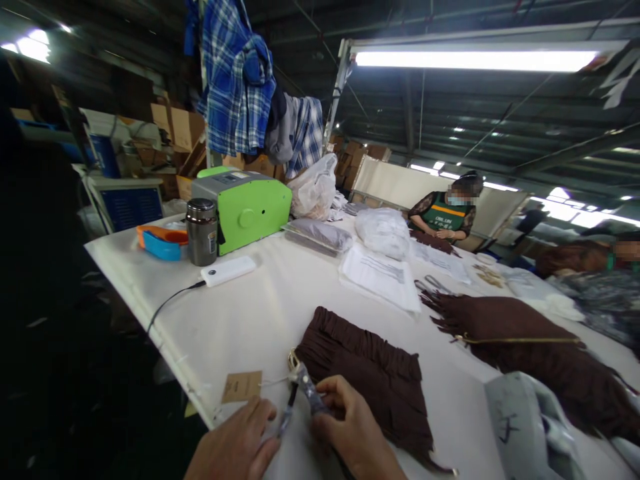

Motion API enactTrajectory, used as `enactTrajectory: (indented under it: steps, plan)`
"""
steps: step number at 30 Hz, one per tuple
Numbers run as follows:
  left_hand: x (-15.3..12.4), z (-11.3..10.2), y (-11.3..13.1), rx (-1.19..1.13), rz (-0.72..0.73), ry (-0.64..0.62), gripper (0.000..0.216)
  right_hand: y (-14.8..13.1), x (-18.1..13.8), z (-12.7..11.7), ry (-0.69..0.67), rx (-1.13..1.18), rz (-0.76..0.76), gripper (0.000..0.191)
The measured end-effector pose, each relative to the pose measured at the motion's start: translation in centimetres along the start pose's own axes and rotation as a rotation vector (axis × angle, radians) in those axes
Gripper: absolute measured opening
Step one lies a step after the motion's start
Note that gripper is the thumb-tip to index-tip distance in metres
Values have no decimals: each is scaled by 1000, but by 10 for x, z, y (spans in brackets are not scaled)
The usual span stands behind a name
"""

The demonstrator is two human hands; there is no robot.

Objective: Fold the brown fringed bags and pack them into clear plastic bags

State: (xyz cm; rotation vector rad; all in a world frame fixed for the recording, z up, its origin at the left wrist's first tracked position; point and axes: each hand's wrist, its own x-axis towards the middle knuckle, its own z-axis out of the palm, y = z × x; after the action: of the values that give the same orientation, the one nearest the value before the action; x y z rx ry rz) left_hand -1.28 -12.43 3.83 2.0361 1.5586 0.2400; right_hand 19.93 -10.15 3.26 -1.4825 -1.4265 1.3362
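A dark brown gathered garment (pixel 367 373) lies on the white table, its waist edge crinkled. At its left corner is a pale cord loop (pixel 293 360), with a brown paper tag (pixel 243 387) joined to it by a thin string. My right hand (pixel 353 427) pinches a narrow dark grey piece with shiny spots (pixel 313 393); I cannot tell its kind. My left hand (pixel 240 440) rests by the tag's lower edge, thumb apart from the bent fingers. A thin black strip with a clear end (pixel 288 410) lies between the hands, close to the left thumb.
A green machine (pixel 255 213), dark flask (pixel 201 233), orange-and-blue tape holder (pixel 163 241) and corded white device (pixel 229 271) stand at back left. Papers (pixel 383 277) and bagged goods (pixel 320 235) lie behind. Brown garments (pixel 515 333) and a grey device (pixel 530 427) are right; a co-worker (pixel 445 210) works opposite.
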Motion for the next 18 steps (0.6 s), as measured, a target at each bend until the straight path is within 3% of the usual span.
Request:
enactTrajectory:
  steps: [5,9,11,13,15,18]
  plan:
    - [25,43,12,187,218,-53,48,-4,12,-20,-143,305,157,41]
    - [42,65,28,271,352,-119,41,-11,16,-23,-158,297,186,44]
    - [41,55,21,268,339,-88,29,-7,14,-16,-114,125,131,30]
    - [37,35,5,261,230,64,23,4,10,-5,-51,-181,-9,21]
    - [35,11,-14,280,102,213,25,20,4,5,31,-539,-213,29]
    - [38,-16,-31,268,58,236,26,42,-2,8,164,-960,-434,37]
